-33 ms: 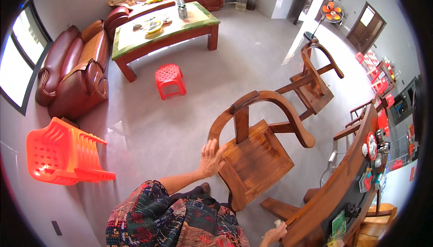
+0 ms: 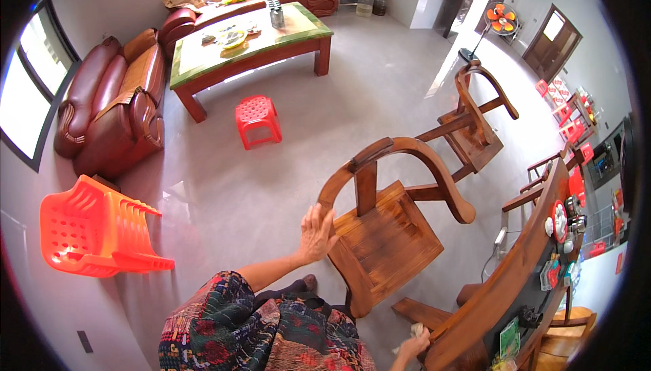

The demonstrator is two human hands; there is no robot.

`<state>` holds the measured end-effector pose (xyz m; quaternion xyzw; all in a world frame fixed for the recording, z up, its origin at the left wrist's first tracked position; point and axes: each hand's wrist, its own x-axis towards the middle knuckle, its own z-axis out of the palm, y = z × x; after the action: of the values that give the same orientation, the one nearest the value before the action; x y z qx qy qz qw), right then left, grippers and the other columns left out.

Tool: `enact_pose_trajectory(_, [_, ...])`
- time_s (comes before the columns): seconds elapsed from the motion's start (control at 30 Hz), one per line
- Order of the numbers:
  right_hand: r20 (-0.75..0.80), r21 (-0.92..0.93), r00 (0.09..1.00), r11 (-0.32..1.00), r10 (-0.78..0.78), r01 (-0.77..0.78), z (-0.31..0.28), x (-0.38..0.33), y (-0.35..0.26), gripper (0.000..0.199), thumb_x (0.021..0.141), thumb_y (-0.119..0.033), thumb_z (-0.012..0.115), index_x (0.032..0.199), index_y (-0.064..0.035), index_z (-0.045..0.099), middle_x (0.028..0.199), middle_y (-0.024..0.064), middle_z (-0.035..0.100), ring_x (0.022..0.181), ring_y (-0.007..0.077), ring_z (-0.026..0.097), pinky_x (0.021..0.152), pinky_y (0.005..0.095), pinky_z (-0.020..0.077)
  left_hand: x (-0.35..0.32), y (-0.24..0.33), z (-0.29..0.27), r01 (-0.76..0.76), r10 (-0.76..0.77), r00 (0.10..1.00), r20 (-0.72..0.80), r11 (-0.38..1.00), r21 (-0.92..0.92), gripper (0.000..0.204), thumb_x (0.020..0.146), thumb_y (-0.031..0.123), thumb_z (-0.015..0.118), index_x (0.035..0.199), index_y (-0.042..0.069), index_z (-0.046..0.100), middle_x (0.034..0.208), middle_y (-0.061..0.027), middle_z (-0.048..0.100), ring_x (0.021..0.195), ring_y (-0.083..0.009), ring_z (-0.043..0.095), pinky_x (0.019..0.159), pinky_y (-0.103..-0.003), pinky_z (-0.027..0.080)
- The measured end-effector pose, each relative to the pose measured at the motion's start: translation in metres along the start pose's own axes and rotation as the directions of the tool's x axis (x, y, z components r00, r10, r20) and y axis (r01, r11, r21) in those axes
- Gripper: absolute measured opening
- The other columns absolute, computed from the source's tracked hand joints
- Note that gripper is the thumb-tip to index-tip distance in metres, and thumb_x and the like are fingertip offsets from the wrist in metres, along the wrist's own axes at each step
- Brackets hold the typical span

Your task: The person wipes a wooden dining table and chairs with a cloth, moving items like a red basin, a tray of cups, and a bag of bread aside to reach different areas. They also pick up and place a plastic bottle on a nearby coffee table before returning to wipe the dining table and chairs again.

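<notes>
My left hand (image 2: 316, 237) rests against the curved rail of a brown wooden armchair (image 2: 386, 239), its fingers stretched out along the wood. This chair stands right in front of me, its square seat bare. Low on the right, my right hand (image 2: 415, 346) is closed on a small whitish cloth (image 2: 416, 330), partly hidden by the fingers. That hand is beside the thick edge of a long wooden table (image 2: 468, 320).
Another wooden armchair (image 2: 475, 134) stands beyond the first. A red plastic stool (image 2: 258, 124) is on the floor, with stacked orange chairs (image 2: 102, 229) at left. Farther back are a low table (image 2: 258, 52), a leather sofa (image 2: 115, 107) and a fan (image 2: 500, 18).
My right hand has shifted slightly up, and more of the whitish cloth shows. The left hand has moved a little up along the chair's rail.
</notes>
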<state>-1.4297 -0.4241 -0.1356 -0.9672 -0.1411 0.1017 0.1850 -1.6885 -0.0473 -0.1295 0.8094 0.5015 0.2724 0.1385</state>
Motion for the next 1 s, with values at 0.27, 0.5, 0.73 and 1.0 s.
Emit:
enact_pose_trajectory(0.27, [0.082,0.573,0.774,0.665,-0.628,0.479,0.097,-0.005,-0.310,0.038,0.087,-0.005,0.049,0.124,-0.0039,0.052,0.114,0.0204,0.058,0.109,0.0335,0.054,0.095,0.0425,0.0414,0.040,-0.039,0.037,0.806,-0.607,0.583,0.541,0.344,-0.482,0.091,0.084,0.059,0.056,0.149,0.011,0.015,0.145,-0.0235,0.033,0.135,-0.0356,0.030,0.108,-0.046,0.029])
enact_pose_trajectory(0.5, [0.014,0.110,0.588,0.585,-0.809,0.803,0.203,-0.062,-0.371,0.052,0.088,-0.032,0.060,0.132,-0.0084,0.046,0.119,0.0175,0.050,0.107,0.0345,0.050,0.086,0.0467,0.0420,0.057,-0.026,0.004,0.882,-0.535,0.438,0.722,0.100,-0.461,0.081,0.086,0.064,0.049,0.147,0.017,0.023,0.141,-0.0198,0.038,0.130,-0.0316,0.037,0.105,-0.047,0.033])
enact_pose_trajectory(0.73, [-0.058,-0.129,0.401,0.405,-0.914,0.905,0.178,-0.066,-0.325,0.062,0.087,-0.039,0.061,0.138,-0.0092,0.041,0.121,0.0154,0.048,0.109,0.0325,0.049,0.085,0.0451,0.0410,0.036,-0.026,0.049,0.852,-0.573,0.522,0.632,0.383,-0.357,0.116,0.072,0.057,0.070,0.147,0.013,-0.006,0.138,-0.0356,0.022,0.131,-0.0463,0.025,0.107,-0.053,0.029])
enact_pose_trajectory(1.0, [0.038,-0.162,0.397,0.387,-0.917,0.908,0.138,-0.041,-0.207,0.064,0.083,-0.049,0.060,0.133,-0.0112,0.048,0.124,0.0173,0.045,0.112,0.0352,0.045,0.087,0.0490,0.0373,0.033,-0.037,0.068,0.678,-0.515,0.719,0.466,0.668,-0.306,0.124,0.065,0.038,0.080,0.145,-0.001,-0.007,0.141,-0.0371,0.024,0.132,-0.0471,0.027,0.112,-0.047,0.023])
